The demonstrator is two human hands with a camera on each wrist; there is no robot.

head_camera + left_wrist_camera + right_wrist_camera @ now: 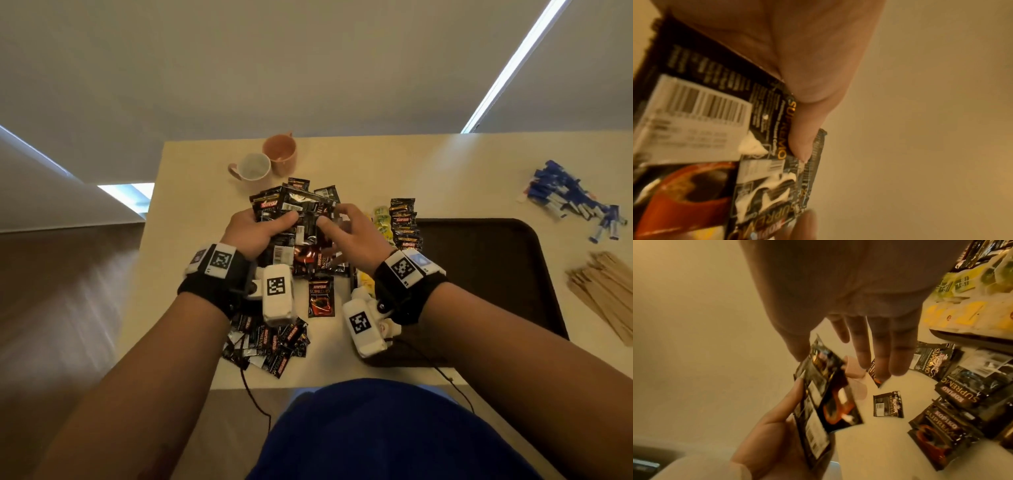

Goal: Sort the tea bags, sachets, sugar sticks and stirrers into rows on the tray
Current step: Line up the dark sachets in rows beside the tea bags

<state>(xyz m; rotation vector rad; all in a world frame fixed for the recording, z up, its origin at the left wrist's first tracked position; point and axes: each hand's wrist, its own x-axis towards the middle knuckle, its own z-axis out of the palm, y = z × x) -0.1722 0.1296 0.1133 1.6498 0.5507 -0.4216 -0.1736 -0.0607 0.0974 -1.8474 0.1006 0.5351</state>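
My left hand (270,226) grips a fanned stack of black coffee sachets (301,209) above the table. In the left wrist view its thumb (803,138) presses on the sachets (715,113). My right hand (342,229) hovers just right of the stack with straight fingers (863,353), its thumb touching the top edge of the stack (828,402). The dark brown tray (496,274) lies to the right. A row of sachets (406,226) and yellow-green tea bags (382,219) lie along its left side. Blue sugar sticks (572,198) and wooden stirrers (606,291) lie on the table beyond the tray.
Two mugs (253,168) (281,152) stand at the back of the table. Several loose sachets (270,346) lie near the front edge under my left wrist, and a single one (321,298) lies between my wrists. More sachets (953,402) spread below my right hand.
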